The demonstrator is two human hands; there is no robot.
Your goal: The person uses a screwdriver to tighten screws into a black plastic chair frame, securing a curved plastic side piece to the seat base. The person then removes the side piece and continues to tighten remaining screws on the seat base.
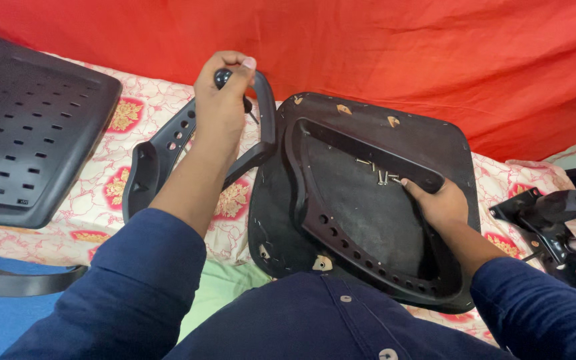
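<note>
- Our left hand [220, 100] is closed round the screwdriver [225, 78], above the armrest [168, 150].
- Our right hand [439, 200], fingers curled, touches loose screws [380, 175] on the seat base [375, 200] just beyond its fingertips.
- We should seat each screw squarely.

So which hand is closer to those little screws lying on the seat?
The right hand: its fingertips reach the screws. The left hand is well off to their left, gripping a black-handled tool.
</note>
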